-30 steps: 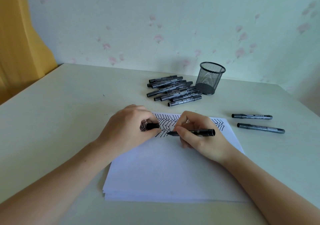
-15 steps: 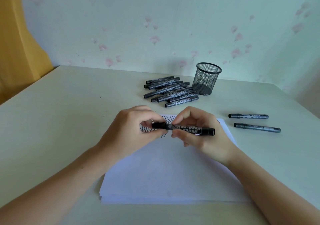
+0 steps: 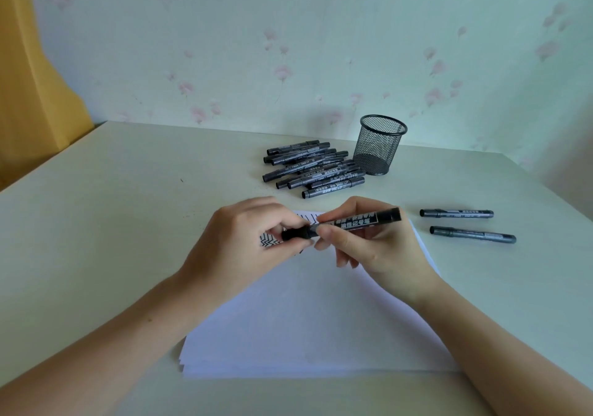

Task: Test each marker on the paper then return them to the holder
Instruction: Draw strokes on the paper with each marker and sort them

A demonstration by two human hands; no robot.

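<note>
A: Head view, hands over the paper (image 3: 308, 319). What holds what?

B: Right hand (image 3: 378, 248) pinches the barrel of a black marker (image 3: 356, 221) between thumb and forefinger; other fingers curl under. Left hand (image 3: 244, 242) pinches the cap end, fingers pressed together around it. Marker lies nearly level, raised above the sheet.

A: Cap seated?

B: Looks joined to the barrel; the seam is hidden by fingertips, so cannot tell.

A: Paper?

B: White stack on the table (image 3: 112, 223), black zigzag marks at its far edge, partly behind the hands.

A: The rest?

B: Pile of markers (image 3: 313, 168) lying just left of the upright mesh holder (image 3: 380, 146). Two markers (image 3: 465, 223) lie apart, right of the paper.
</note>
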